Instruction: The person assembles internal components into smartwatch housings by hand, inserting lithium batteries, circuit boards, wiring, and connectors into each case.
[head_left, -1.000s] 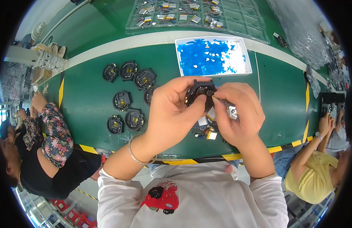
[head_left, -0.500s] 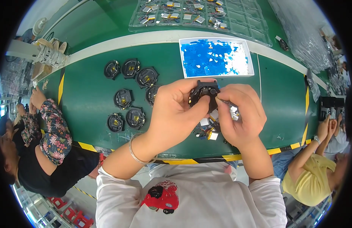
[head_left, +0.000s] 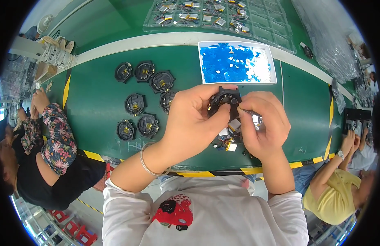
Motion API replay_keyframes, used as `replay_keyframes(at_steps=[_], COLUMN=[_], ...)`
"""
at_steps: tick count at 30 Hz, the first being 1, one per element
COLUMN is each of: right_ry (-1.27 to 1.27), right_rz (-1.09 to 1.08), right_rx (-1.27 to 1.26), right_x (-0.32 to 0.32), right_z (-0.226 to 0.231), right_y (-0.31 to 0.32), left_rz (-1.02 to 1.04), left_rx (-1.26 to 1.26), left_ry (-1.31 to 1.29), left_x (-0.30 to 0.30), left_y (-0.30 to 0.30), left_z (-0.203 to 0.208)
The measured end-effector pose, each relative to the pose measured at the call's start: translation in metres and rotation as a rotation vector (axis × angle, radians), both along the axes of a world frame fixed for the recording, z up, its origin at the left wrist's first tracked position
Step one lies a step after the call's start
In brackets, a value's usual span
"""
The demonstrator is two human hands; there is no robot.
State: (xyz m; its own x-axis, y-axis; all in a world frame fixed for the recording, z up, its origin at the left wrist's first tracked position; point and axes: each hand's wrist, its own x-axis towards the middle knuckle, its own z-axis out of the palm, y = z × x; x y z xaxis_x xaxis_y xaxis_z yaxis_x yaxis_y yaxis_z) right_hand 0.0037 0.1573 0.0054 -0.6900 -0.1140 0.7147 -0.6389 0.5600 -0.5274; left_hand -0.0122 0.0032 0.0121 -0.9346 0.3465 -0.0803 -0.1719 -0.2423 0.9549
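Round black housing [head_left: 223, 101] held above counter [head_left: 95, 94] mid-width, nearer front edge. Left hand [head_left: 192, 119] closed around housing, thumb on its face, fingers behind. Right hand [head_left: 261, 123] just right of housing, fingertips pressed together on small part at rim; part too small to identify. No long axis.

White tray with blue liner [head_left: 235, 62] behind hands. Clear compartment tray [head_left: 222, 14] at rear edge. Seven matching black housings [head_left: 142, 98] left of hands. Small loose components [head_left: 231, 141] below hands.

A heap of clear plastic bags [head_left: 333, 37] lies at two o'clock on the green surface [head_left: 95, 98]; no labels, signs or screens show clearly.
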Motion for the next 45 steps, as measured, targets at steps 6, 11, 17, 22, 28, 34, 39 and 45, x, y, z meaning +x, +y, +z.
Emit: replay_keyframes(at_steps=[6,11,17,22,28,34,39,45], right_ry=[-0.026,-0.031,-0.052,-0.359,-0.756,-0.879,-0.907,-0.901], right_rz=[0.006,-0.019,-0.022,0.161,0.345,0.342,0.312,0.309], right_rx=[0.011,0.025,0.028,-0.463,-0.755,-0.848,-0.79,-0.763], right_x=[0.0,0.0,0.002,0.006,0.0,-0.004,-0.004,-0.004], right_z=[-0.001,-0.002,-0.001,-0.006,-0.009,-0.001,0.004,0.004], right_y=[0.0,0.0,0.002,0.001,0.007,0.017,0.021,0.027], left_rz=[-0.064,-0.057,-0.034,-0.073,-0.105,-0.094,-0.183,-0.183], left_rx=[-0.087,-0.028,0.084,0.164,0.135,0.185,0.185,0.188], left_ry=[0.057,0.082,0.02,-0.139,-0.12,-0.306,-0.204,-0.286], left_x=[-0.002,-0.001,-0.002,-0.012,-0.019,-0.019,-0.019,-0.019], left_y=[-0.003,-0.003,0.0,-0.004,-0.008,-0.003,-0.008,-0.003], left_z=[-0.002,-0.006,-0.007,-0.003,-0.012,-0.006,-0.02,-0.009])
